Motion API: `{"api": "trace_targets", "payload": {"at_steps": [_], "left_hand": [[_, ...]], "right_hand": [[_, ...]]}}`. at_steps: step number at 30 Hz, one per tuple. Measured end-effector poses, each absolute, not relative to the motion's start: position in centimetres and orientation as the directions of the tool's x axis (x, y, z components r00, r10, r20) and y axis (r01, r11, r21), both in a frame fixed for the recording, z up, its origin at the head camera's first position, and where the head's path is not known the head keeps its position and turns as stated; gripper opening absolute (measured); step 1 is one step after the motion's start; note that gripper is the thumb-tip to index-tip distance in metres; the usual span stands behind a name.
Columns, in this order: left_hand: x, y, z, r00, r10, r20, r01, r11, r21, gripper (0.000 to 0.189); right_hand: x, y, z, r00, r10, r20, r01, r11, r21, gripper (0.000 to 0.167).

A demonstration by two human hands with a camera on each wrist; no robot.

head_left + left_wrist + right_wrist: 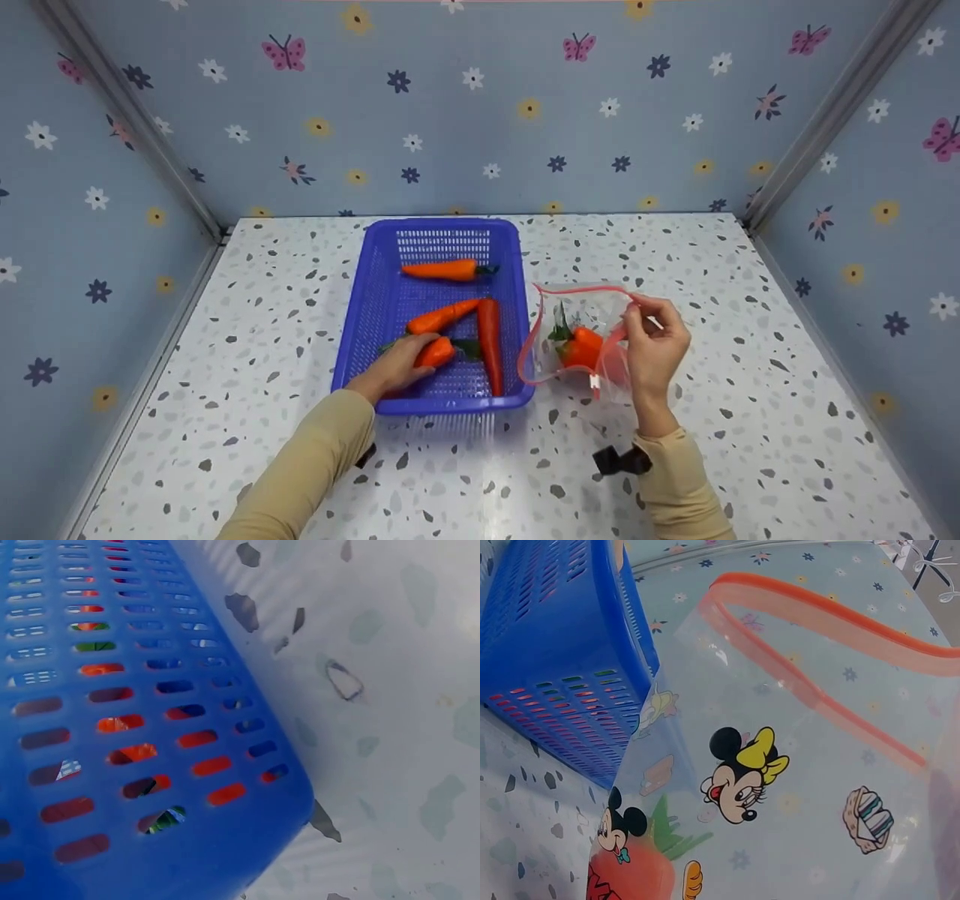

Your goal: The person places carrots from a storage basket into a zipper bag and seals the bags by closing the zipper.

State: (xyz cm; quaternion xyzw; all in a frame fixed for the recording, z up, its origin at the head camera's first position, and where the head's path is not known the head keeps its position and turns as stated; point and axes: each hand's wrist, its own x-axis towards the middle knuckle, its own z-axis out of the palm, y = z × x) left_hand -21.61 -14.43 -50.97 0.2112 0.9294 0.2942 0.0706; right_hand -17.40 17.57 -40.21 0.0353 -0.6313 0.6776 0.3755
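My left hand [394, 364] reaches into the blue plastic basket [435, 406], fingers and thumb around an orange-red vegetable [436, 352] with a dark green top. Part of that vegetable is hidden by the hand. Beside it lie an orange carrot [444, 316] and a long red chili pepper [490, 345]. To the right, my right hand [654, 337] pinches the rim of a clear zip bag [551, 367] with a pink-red seal, its mouth spread wide. An orange-red pepper [583, 346] with green leaves is inside the bag. Cartoon prints [742, 776] show on the bag in the right wrist view.
Another carrot [442, 270] lies at the basket's far end. Basket and bag are side by side on the speckled white tabletop [285, 300]. Flower-patterned panels [480, 112] wall the table at the back and both sides.
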Motion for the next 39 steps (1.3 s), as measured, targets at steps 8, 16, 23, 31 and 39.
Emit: {"api": "trace_targets", "payload": {"at_steps": [8,16,23,31,39], "left_hand": [[-21.4,-14.3,-50.4,-0.922,0.387,0.026,0.323,0.729,0.604,0.048],[-21.0,-13.9,-49.2,-0.935,0.339,0.101,0.326,0.714,0.62,0.051],[-20.4,-12.9,-48.0,-0.927,0.317,0.2,0.37,0.695,0.616,0.053],[-19.2,-11.3,-46.5,-0.911,0.301,0.283,0.413,0.657,0.63,0.052],[-17.9,-9.8,-45.3,-0.896,0.272,0.352,0.443,0.608,0.659,0.053]], "right_hand": [[-17.4,17.5,-40.3,-0.711,0.455,0.535,-0.565,0.081,-0.821,0.011],[-17.6,17.4,-40.3,-0.71,0.457,0.536,-0.564,0.087,-0.821,0.01],[-17.5,17.4,-40.4,-0.711,0.452,0.538,-0.564,0.091,-0.821,0.01],[-17.4,17.3,-40.3,-0.717,0.46,0.524,-0.556,0.078,-0.828,0.011],[-17.4,17.2,-40.5,-0.724,0.461,0.514,-0.557,0.05,-0.829,0.011]]}}
